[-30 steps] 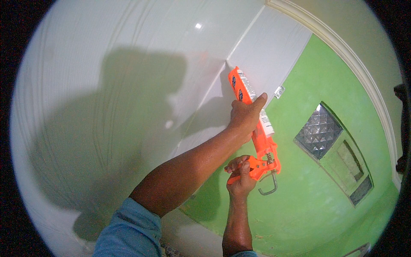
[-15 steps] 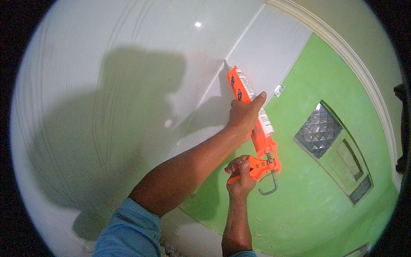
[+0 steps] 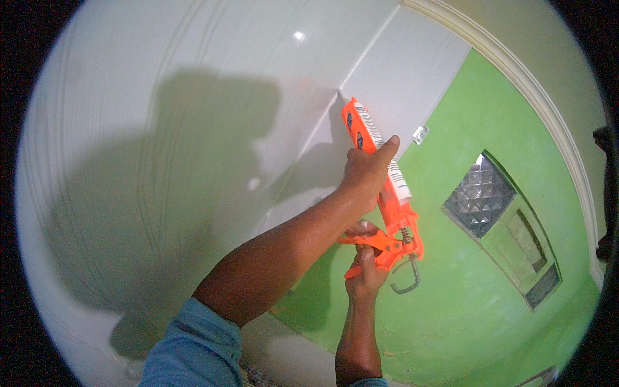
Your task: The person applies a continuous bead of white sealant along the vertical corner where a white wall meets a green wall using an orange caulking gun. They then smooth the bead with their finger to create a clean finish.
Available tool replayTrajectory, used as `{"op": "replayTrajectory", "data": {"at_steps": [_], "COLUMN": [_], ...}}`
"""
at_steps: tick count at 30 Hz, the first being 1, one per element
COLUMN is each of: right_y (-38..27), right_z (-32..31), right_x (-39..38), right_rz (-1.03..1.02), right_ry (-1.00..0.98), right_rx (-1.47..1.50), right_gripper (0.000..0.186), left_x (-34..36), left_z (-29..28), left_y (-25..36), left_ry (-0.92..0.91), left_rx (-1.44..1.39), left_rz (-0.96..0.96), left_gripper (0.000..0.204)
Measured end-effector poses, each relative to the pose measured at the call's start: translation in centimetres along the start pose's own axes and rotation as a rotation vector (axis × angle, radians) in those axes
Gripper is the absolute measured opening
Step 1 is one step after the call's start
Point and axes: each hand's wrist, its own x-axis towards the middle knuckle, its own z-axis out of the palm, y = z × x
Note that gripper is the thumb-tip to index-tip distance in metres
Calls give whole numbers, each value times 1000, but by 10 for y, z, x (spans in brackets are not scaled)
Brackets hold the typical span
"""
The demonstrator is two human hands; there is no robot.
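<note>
An orange caulking gun (image 3: pixel 391 213) loaded with a white cartridge (image 3: pixel 398 182) slants up from the middle of the view. My left hand (image 3: pixel 369 173) is closed round its barrel, the thumb lying across the cartridge. Lower down, my right hand (image 3: pixel 366 266) grips the handle, with fingers reaching round the trigger, which stands apart from the handle. A bent metal rod (image 3: pixel 414 277) sticks out at the gun's rear. The front end points at a pale seam (image 3: pixel 367 50) between white wall panels; whether the nozzle tip touches it is hard to make out.
Glossy white panelling (image 3: pixel 109 129) fills the left, with my shadow across it. To the right is a green wall (image 3: pixel 438 322) with a small metal bracket (image 3: pixel 420 134), a patterned glass pane (image 3: pixel 482 197) and a panelled frame (image 3: pixel 529 242). Cream moulding (image 3: pixel 516 64) curves along the upper right.
The trigger has swung away from the handle, and my right fingers have opened out with it. My left hand and the gun have barely shifted.
</note>
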Motion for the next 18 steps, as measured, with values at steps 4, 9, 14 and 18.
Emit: {"op": "replayTrajectory", "data": {"at_steps": [4, 9, 14, 18], "right_y": [0, 1, 1, 1], "right_z": [5, 6, 1, 1], "right_x": [1, 0, 2, 3], "right_rz": [-69, -91, 13, 22], "right_ry": [-57, -93, -28, -10], "right_rx": [108, 153, 22, 2], "right_gripper": [73, 88, 51, 41], "left_x": [-1, -5, -5, -3], "left_z": [2, 2, 4, 5], "left_y": [1, 4, 2, 0], "left_ry": [-5, -11, -8, -4], "left_rx": [-41, -24, -50, -43], "left_rz": [11, -20, 11, 1], "left_gripper": [49, 36, 35, 35]}}
